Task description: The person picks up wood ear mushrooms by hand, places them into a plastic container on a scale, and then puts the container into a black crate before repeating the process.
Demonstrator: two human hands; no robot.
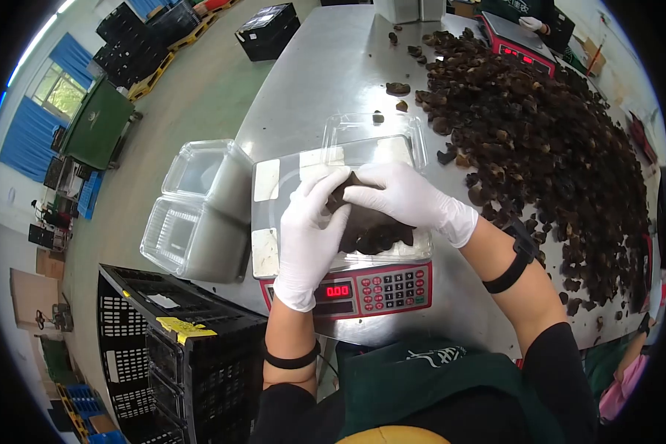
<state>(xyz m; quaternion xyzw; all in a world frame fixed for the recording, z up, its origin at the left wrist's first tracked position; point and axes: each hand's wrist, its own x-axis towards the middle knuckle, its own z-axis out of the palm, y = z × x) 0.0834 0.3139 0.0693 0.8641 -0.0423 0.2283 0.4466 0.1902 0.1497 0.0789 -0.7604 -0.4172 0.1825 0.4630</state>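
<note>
My left hand [307,229] and my right hand [407,196], both in white gloves, come together over a red kitchen-style scale [392,288]. Dark brown wood ear mushrooms [377,238] lie beneath and between the hands, with some pieces gripped by the fingers of both. Beneath them a clear plastic box rests on the scale, mostly hidden by my hands. Its clear lid [333,126] appears to stand open at the far side. On the scale's display [338,291] the red digits read 0.00.
A large heap of wood ear mushrooms [540,140] covers the right of the steel table [311,81]. Stacked clear boxes [200,214] stand at the left edge, black crates [200,370] below them. At the far right, a gloved hand [531,24] is near another scale [522,48].
</note>
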